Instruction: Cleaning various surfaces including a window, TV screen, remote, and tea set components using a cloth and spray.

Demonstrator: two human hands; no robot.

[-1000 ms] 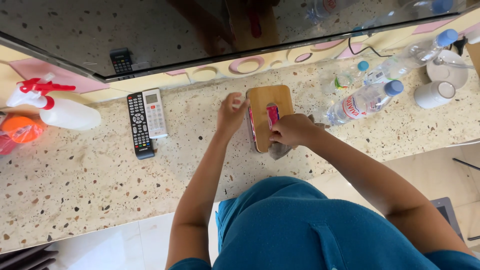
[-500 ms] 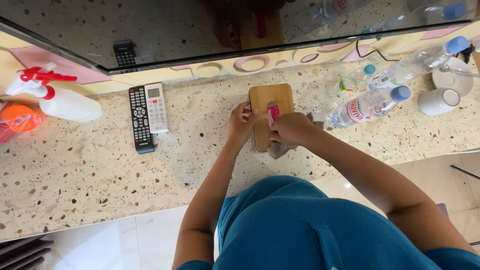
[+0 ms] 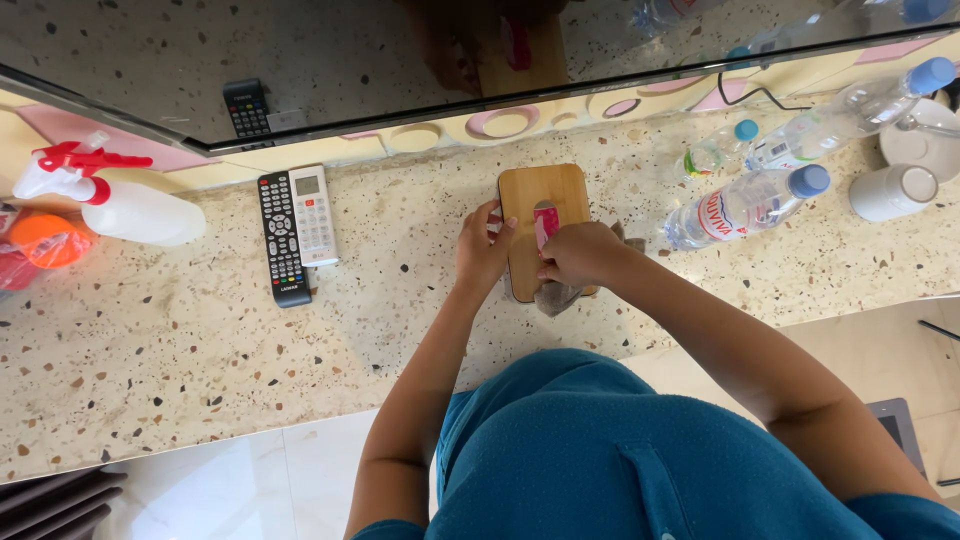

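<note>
Board (image 3: 540, 195) between hands: left hand (image 3: 483, 250) at edge, right hand (image 3: 578, 255) on top.

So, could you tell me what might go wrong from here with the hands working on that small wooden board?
The right hand presses a pink object on the wooden board while the left hand steadies its edge; the board might slide on the speckled counter. A plastic bottle lies on its side close by, so an elbow could set it rolling.

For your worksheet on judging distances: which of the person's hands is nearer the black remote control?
Left. The left hand rests at the wooden board's left edge, towards the black remote control; the right hand lies farther away.
</note>
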